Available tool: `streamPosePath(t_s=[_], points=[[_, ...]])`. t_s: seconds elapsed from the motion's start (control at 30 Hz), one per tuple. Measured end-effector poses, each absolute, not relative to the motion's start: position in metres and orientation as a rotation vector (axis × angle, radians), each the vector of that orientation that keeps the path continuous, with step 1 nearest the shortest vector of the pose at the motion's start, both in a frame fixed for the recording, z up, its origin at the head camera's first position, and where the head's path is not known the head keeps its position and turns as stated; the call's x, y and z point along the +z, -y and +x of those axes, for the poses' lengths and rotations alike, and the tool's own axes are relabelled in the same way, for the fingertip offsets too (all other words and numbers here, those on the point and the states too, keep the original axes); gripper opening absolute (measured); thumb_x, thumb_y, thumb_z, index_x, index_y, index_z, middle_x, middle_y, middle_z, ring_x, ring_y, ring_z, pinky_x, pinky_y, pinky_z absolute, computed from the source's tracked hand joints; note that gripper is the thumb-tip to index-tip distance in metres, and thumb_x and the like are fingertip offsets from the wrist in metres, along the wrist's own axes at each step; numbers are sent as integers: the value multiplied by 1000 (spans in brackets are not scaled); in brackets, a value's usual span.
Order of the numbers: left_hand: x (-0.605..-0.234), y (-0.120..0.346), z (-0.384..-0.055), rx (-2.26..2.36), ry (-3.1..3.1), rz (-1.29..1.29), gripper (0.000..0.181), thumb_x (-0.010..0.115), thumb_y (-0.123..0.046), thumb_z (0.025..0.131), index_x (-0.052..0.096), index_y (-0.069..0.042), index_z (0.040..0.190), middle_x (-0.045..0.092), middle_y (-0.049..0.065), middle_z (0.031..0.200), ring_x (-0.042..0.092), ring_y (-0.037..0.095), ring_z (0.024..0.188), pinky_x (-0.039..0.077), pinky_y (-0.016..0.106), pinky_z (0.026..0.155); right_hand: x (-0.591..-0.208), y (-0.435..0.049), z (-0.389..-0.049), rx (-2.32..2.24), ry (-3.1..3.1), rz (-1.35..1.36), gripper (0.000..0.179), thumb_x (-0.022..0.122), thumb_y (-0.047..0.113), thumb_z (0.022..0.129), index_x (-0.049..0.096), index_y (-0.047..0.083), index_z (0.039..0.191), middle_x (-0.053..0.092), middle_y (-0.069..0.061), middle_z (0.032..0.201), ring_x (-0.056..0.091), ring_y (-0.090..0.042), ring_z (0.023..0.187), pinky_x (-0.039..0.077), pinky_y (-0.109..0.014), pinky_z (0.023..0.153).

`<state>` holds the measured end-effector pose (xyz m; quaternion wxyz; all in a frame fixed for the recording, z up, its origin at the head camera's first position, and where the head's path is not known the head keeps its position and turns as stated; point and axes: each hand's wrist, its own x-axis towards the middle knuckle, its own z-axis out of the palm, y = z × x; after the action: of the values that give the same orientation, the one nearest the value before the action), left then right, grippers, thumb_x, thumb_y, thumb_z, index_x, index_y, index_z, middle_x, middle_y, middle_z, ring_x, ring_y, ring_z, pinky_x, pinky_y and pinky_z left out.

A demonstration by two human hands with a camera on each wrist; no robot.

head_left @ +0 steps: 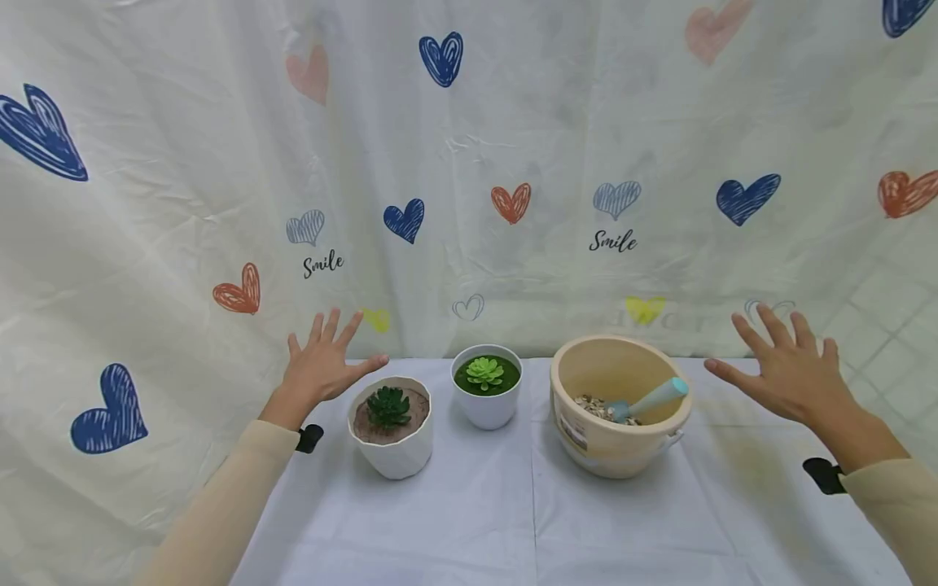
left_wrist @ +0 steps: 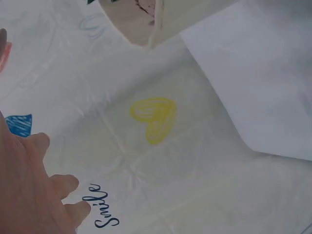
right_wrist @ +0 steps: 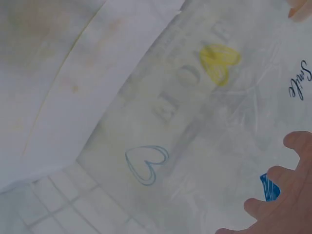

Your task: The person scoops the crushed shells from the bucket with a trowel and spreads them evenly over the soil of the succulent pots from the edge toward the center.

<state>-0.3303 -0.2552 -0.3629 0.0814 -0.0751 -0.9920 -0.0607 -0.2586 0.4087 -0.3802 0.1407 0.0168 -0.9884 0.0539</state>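
Note:
My left hand (head_left: 322, 368) is held in the air with fingers spread, just left of a white faceted pot (head_left: 399, 457) holding a dark green succulent (head_left: 388, 407). On the other side, my right hand (head_left: 795, 376) also hovers with spread fingers, to the right of a beige bucket (head_left: 611, 456). Inside the bucket lie pale chips (head_left: 597, 405) and a tool with a light blue handle (head_left: 662, 395), its lower end partly buried. Between the faceted pot and the bucket stands a smaller white pot (head_left: 489, 411) with a bright green succulent (head_left: 484, 373). Neither hand touches anything.
A white cloth covers the table (head_left: 476, 521). Behind it hangs a pale curtain (head_left: 542, 130) printed with hearts and "Smile"; it also runs along the left side. White tiles (head_left: 890, 325) show at the right. Each wrist wears a dark strap.

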Motion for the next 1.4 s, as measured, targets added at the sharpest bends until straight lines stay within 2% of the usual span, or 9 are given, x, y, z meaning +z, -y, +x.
streamPosePath(t_s=[0.2, 0.33, 0.47, 0.7, 0.8, 0.83, 0.93, 1.07, 1.4], points=[[-365, 245, -306, -164, 2950, -242, 106, 42, -90, 84, 14, -28, 166, 7, 19, 172, 4, 48, 157, 1, 82, 113, -378, -398, -242, 146, 2825, 110, 101, 53, 68, 94, 6, 13, 165, -7, -26, 169, -15, -58, 151, 0, -87, 106], [-366, 236, -285, -146, 2936, -262, 105, 45, -87, 85, 19, -26, 165, 12, 19, 172, 7, 47, 157, 3, 81, 115, -379, -387, -227, 152, 2788, 155, 98, 56, 65, 94, 12, 14, 165, 1, -26, 170, -1, -60, 151, 9, -87, 104], [-369, 225, -266, -115, 2857, -355, 97, 51, -82, 87, 33, -23, 162, 30, 18, 167, 20, 44, 156, 8, 76, 118, -381, -372, -211, 199, 2747, 193, 95, 62, 62, 93, 21, 12, 164, 15, -29, 167, 17, -61, 146, 19, -85, 102], [-382, 188, -240, -247, 2510, -628, 62, 76, -54, 86, 66, -17, 135, 67, 7, 132, 60, 30, 127, 41, 55, 111, -380, -344, -187, 498, 2672, 234, 74, 71, 45, 94, 46, 4, 150, 46, -31, 145, 44, -57, 123, 40, -79, 82], [-389, 167, -234, -420, 2387, -711, 46, 79, -45, 86, 71, -19, 123, 72, 0, 119, 67, 23, 115, 52, 44, 102, -382, -335, -183, 576, 2556, 270, 56, 74, 33, 94, 58, 3, 137, 60, -25, 128, 55, -45, 110, 52, -55, 72], [-391, 158, -233, -489, 2365, -734, 42, 78, -43, 87, 71, -20, 121, 73, -3, 117, 67, 19, 111, 54, 41, 97, -383, -333, -184, 589, 2525, 270, 51, 74, 31, 94, 61, 3, 134, 63, -22, 123, 58, -41, 106, 53, -44, 71], [-401, 132, -233, -723, 2315, -791, 32, 77, -38, 90, 72, -21, 117, 74, -7, 112, 68, 13, 107, 56, 35, 92, -386, -328, -187, 649, 2499, 239, 45, 73, 29, 95, 63, 2, 131, 68, -18, 110, 63, -37, 99, 51, -36, 67], [-418, 96, -237, -1055, 2255, -836, 26, 75, -32, 93, 72, -20, 116, 74, -7, 109, 70, 12, 104, 57, 34, 91, -390, -322, -196, 702, 2572, 184, 49, 68, 33, 99, 60, -1, 133, 68, -19, 104, 66, -42, 96, 51, -44, 68], [-448, 29, -259, -1732, 2255, -716, 26, 69, -31, 98, 68, -23, 122, 72, -1, 113, 68, 16, 104, 57, 32, 91, -388, -310, -219, 626, 2687, 170, 47, 66, 34, 99, 64, -7, 122, 63, -17, 97, 58, -25, 79, 40, -31, 59]])
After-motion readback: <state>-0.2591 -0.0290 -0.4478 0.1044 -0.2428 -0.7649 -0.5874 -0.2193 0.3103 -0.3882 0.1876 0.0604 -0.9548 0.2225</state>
